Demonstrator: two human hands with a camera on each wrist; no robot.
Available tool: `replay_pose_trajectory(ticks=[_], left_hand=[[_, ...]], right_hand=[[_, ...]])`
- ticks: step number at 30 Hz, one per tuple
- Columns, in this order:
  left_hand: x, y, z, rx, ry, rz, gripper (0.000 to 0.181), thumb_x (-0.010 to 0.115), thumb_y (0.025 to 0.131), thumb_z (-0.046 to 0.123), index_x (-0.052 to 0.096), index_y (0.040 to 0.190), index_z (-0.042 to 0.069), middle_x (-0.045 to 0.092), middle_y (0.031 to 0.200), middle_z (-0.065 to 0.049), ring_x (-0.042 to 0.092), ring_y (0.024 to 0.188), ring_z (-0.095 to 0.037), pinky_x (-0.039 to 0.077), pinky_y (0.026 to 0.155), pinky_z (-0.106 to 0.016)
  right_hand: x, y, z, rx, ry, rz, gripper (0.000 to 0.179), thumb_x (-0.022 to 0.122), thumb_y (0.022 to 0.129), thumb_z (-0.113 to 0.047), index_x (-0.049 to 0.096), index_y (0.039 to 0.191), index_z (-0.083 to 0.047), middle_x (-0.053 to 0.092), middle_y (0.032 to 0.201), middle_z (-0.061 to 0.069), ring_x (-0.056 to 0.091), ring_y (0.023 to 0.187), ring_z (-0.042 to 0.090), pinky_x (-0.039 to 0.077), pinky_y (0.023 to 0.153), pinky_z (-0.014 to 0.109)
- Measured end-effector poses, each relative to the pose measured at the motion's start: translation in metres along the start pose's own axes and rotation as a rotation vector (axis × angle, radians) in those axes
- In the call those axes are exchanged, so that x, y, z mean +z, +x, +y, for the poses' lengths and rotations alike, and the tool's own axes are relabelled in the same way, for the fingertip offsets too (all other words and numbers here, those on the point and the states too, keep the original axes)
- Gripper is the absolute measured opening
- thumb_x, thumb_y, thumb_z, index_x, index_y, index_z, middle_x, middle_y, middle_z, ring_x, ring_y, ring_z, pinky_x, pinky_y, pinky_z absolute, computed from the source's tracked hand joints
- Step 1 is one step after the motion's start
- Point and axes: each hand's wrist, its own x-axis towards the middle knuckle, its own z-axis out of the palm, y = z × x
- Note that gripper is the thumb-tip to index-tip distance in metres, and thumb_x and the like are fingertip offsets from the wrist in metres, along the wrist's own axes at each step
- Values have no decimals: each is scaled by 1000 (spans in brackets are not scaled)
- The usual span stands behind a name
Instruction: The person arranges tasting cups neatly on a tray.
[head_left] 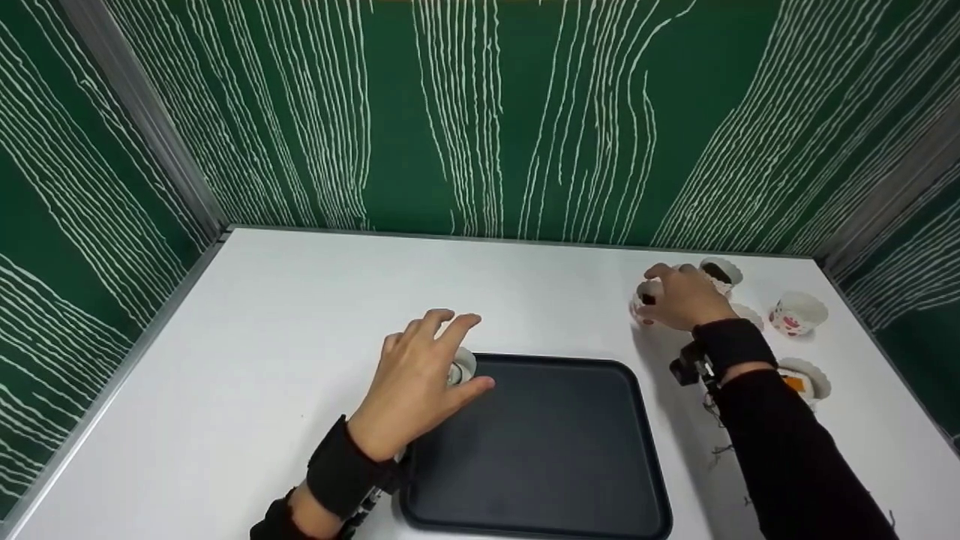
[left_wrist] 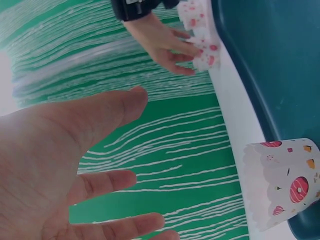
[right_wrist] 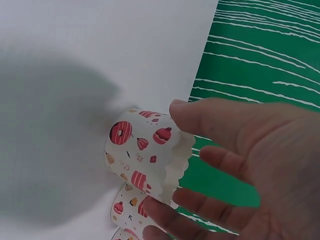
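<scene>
"What are the two hands doing?"

"The left hand is open, thumb and fingers spread, holding nothing, just beside a patterned paper cup at the far left corner of the dark tray. The right hand reaches to a second paper cup on the white table, right of the tray. Its fingers are parted about the rim; whether they touch, I cannot tell."

"How far along is it?"

"Early, I'd judge. One cup appears placed in the tray; the second and several other cups remain on the table."
</scene>
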Motion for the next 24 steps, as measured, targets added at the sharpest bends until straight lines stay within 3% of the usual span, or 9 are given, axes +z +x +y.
replay_pose_trajectory(ticks=[6,9,14,18,21,24], left_hand=[[0,0,0,5,4,3,72,91,84,45,63,145,18,65,139,-15,69,118,-39,50,89,-55],[1,0,1,2,14,-3,72,91,85,45,63,145,18,65,139,-15,69,118,-38,51,89,-55],[1,0,1,-3,12,-11,71,91,85,44,63,145,17,65,140,-15,69,118,-39,51,90,-58],[1,0,0,3,15,-4,71,91,85,44,63,144,18,65,139,-15,70,117,-38,51,90,-58],[1,0,0,1,11,-8,70,91,85,44,63,144,18,65,139,-15,70,117,-39,51,91,-58],[2,0,0,0,7,-14,70,91,85,44,63,144,18,65,139,-15,69,118,-39,50,91,-58]], right_hand=[[4,3,0,15,6,-3,78,70,98,-30,39,159,6,47,149,46,42,139,62,44,107,74],[6,5,1,4,6,-4,79,70,98,-28,36,160,8,49,145,47,44,137,62,43,108,74],[7,6,2,-15,11,-14,70,69,101,-26,43,155,10,63,128,42,44,136,62,37,111,77],[9,7,0,-53,-29,-23,58,69,100,-26,55,144,9,65,127,36,51,129,61,39,107,77],[10,8,-2,-64,-32,-32,54,71,97,-24,58,138,9,67,125,32,58,116,54,46,98,70],[11,9,-5,-56,-4,-49,55,72,95,-22,55,137,9,71,112,28,63,95,42,49,82,52]])
